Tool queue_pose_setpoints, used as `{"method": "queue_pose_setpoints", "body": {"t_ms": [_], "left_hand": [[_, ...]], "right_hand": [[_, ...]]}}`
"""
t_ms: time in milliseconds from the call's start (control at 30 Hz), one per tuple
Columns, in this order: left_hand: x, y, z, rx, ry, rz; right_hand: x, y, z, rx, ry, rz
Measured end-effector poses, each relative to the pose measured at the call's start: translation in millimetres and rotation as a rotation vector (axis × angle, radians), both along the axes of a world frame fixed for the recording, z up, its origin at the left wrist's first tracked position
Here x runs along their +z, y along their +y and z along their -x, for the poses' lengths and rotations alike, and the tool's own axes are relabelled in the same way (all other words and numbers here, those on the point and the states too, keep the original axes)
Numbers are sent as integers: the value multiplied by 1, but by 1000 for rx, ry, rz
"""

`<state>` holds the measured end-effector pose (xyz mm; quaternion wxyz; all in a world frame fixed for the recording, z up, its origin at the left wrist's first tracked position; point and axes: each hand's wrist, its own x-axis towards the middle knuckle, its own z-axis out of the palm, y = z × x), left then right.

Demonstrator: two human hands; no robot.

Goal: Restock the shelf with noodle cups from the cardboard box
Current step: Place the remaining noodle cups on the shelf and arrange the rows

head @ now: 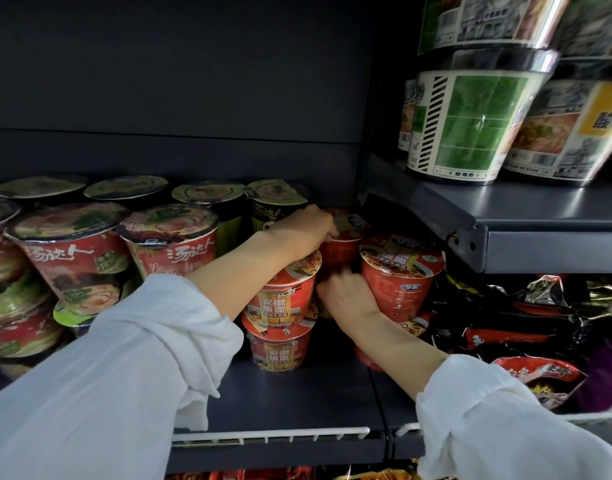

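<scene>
On the dark shelf stand several small red noodle cups with yellow labels. A front stack of two red cups is at the centre. Behind it sits a rear red cup, and my left hand grips its lid rim from above. To the right is another stack, topped by a red cup. My right hand reaches into the gap between the two front stacks, fingers curled against the right cup's side. The cardboard box is not in view.
Larger red and dark noodle cups fill the shelf's left side. A higher shelf on the right carries big green and white bowls. Bagged noodles crowd the lower right. A white wire rail lines the shelf's front edge.
</scene>
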<state>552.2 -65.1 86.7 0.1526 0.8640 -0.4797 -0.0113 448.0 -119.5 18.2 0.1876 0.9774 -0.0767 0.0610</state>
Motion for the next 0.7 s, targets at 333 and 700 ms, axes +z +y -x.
{"method": "queue_pose_setpoints", "body": {"t_ms": [333, 700], "left_hand": [[4, 3, 6, 11, -65, -36], [12, 1, 10, -49, -164, -106]], "right_hand": [[1, -3, 4, 6, 4, -98], [-6, 2, 22, -123, 55, -187]]}}
